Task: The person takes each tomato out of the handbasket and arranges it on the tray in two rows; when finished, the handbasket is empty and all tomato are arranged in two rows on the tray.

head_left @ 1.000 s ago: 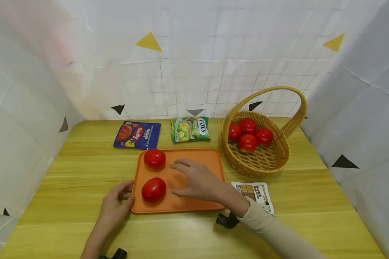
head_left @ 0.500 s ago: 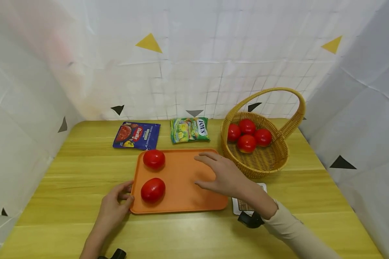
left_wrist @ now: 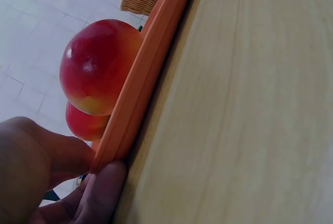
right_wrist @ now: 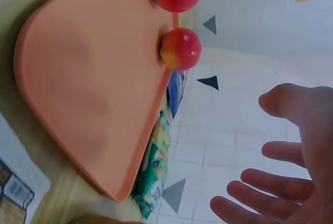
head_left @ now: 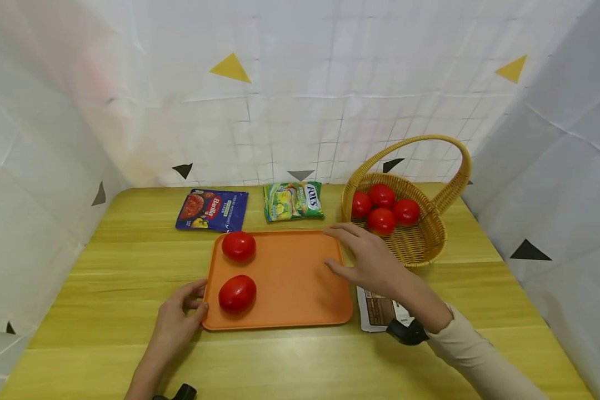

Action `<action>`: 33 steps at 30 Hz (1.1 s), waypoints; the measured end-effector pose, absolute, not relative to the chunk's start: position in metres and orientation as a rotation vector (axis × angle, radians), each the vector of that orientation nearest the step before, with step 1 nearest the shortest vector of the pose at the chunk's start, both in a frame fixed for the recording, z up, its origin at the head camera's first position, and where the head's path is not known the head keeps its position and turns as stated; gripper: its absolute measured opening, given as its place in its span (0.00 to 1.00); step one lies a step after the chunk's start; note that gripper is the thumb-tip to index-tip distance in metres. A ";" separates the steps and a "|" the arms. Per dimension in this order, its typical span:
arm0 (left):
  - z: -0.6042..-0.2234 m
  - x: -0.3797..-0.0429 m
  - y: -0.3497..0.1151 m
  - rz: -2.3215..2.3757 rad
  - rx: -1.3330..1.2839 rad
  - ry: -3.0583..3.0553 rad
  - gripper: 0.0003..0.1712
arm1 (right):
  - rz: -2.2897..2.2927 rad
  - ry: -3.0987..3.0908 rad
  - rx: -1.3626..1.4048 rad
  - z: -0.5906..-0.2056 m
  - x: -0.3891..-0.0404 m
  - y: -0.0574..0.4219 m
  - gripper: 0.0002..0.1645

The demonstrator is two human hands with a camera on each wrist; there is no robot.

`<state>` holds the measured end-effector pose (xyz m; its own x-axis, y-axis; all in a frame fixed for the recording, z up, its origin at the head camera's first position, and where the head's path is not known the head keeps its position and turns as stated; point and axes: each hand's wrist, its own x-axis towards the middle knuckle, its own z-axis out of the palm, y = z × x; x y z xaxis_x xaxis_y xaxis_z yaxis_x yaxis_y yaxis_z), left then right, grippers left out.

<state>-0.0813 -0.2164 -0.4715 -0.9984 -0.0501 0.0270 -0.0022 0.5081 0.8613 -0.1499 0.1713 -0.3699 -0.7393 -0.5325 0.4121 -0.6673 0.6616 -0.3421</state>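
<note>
My left hand (head_left: pixel 176 316) pinches the left rim of an orange tray (head_left: pixel 300 283); in the left wrist view, thumb and finger sit on either side of the rim. Two glossy red fruits with yellowish patches rest on the tray's left side, a near fruit (head_left: pixel 237 294) and a far fruit (head_left: pixel 239 246). Over the tray's right edge hovers my right hand (head_left: pixel 372 260), its fingers spread and holding nothing. It overlaps the near left side of a wicker basket (head_left: pixel 432 244), which has several similar red fruits (head_left: pixel 381 221) inside.
Behind the tray lie a blue Barilla pouch (head_left: pixel 212 210) and a green Fox's candy bag (head_left: pixel 293 200). A white and brown packet (head_left: pixel 375 311) lies right of the tray, partly under my right arm. The basket's tall handle (head_left: pixel 415 141) arches above it. White sheeting encloses the table.
My right hand has moved right, from beside the two fruits on the tray to its right edge near the basket. The left hand and the fruits have stayed in place.
</note>
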 end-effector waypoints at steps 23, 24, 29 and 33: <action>-0.469 -0.082 -0.216 -1.563 0.056 -2.678 0.29 | 0.651 -2.603 0.755 -0.366 -0.174 0.229 0.29; -0.469 -0.082 -0.215 -1.560 0.057 -2.680 0.29 | 0.647 -2.612 0.741 -0.367 -0.176 0.231 0.29; -0.471 -0.082 -0.215 -1.556 0.077 -2.696 0.29 | 0.634 -2.643 0.693 -0.373 -0.180 0.241 0.30; -0.471 -0.082 -0.215 -1.564 0.071 -2.692 0.29 | 0.636 -2.681 0.643 -0.377 -0.184 0.248 0.30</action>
<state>-0.0821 -0.2152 -0.4714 -0.9986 -0.0531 0.0006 -0.0258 0.4949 0.8686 -0.1839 0.2485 -0.3774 -0.8509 -0.3516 0.3903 -0.4894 0.8006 -0.3456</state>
